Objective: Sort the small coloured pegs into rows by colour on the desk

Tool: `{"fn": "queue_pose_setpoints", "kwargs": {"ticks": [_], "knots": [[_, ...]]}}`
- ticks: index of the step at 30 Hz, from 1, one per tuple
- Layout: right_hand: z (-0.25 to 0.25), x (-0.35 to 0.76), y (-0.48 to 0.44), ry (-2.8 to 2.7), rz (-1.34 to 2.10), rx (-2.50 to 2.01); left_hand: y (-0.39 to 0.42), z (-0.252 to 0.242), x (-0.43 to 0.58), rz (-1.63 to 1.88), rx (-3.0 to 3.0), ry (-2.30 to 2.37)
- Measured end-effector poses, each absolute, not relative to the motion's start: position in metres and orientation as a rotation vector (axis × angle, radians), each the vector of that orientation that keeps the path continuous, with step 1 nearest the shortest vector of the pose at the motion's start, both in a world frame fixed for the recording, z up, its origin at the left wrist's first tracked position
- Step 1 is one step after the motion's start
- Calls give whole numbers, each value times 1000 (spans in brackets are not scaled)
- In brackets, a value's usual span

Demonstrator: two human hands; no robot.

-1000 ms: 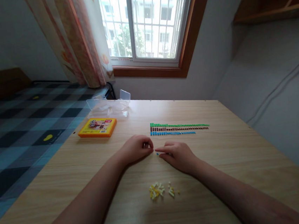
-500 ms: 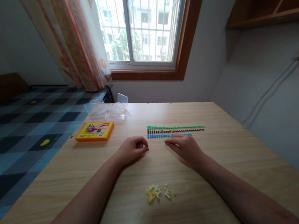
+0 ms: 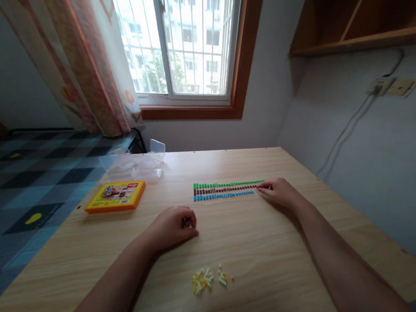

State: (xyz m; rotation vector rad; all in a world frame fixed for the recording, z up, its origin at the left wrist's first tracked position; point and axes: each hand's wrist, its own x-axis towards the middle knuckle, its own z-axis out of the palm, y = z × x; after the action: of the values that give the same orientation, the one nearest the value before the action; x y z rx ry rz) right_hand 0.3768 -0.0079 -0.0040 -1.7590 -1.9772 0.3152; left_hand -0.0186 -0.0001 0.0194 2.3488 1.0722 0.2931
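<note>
Three rows of tiny bricks lie side by side on the wooden table (image 3: 278, 276): a green row (image 3: 225, 184), a brown row (image 3: 222, 190) and a blue row (image 3: 222, 195). My right hand (image 3: 279, 192) rests at the right end of these rows, fingers pinched together at the end of the blue row, holding something too small to name. My left hand (image 3: 172, 225) lies curled in a loose fist on the table, left of the rows. A small heap of pale yellow bricks (image 3: 208, 278) sits near me between my forearms.
An orange-yellow flat box (image 3: 114, 196) lies at the table's left. Behind it stands a clear plastic case (image 3: 135, 160) with its lid up. A bed with a checked cover (image 3: 20, 189) is to the left, and a wall with a cable to the right.
My right hand has travelled from the table's middle, beside my left hand, out to the right end of the brick rows. My left hand stayed put. The view swung right.
</note>
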Motion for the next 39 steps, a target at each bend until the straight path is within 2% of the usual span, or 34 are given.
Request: {"fn": "queue_pose_setpoints", "kwargs": {"ticks": [11, 39], "knots": [[-22, 377, -1, -1995, 324, -1723, 0, 18, -20, 338, 2361, 1053], [-19, 373, -3, -2009, 275, -1715, 0, 17, -20, 316, 2384, 1062]]}}
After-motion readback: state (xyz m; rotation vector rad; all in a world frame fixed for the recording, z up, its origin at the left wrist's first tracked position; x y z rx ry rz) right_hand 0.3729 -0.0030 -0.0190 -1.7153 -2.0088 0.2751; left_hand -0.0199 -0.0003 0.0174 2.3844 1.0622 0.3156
